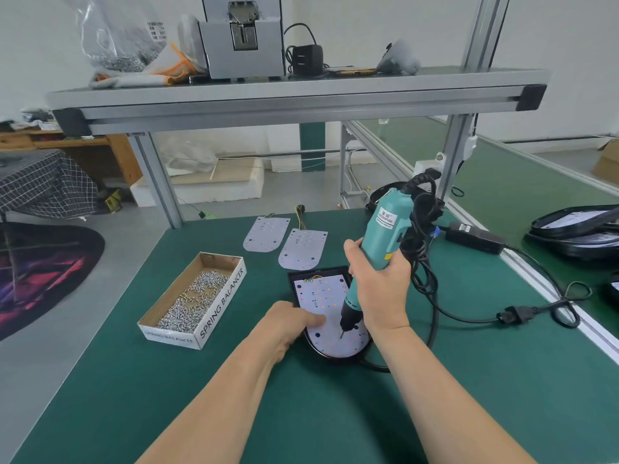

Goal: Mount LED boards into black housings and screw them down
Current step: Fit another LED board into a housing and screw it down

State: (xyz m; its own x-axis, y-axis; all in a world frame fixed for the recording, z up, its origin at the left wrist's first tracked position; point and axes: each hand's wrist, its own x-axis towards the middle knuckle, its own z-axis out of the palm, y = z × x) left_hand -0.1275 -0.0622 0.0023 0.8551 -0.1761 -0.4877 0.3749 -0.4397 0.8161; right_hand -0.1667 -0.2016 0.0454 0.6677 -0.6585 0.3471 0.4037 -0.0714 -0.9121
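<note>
The right hand [378, 289] is wrapped tight around the green electric screwdriver [385, 229], and the tool's tip points down onto the LED board [326, 306] near its round end. The left hand [288, 324] lies mostly flat, with a finger pressing the board just beside the tip. The board sits inside the black housing [295, 275] on the green table [167, 396]. The tool leans a little, so the tip may slip and scratch the board, or poke the finger so close by. If the left hand lifts, the board may turn in the housing. The thick black cord [432, 296] hangs beside the wrist and may tug the tool sideways.
</note>
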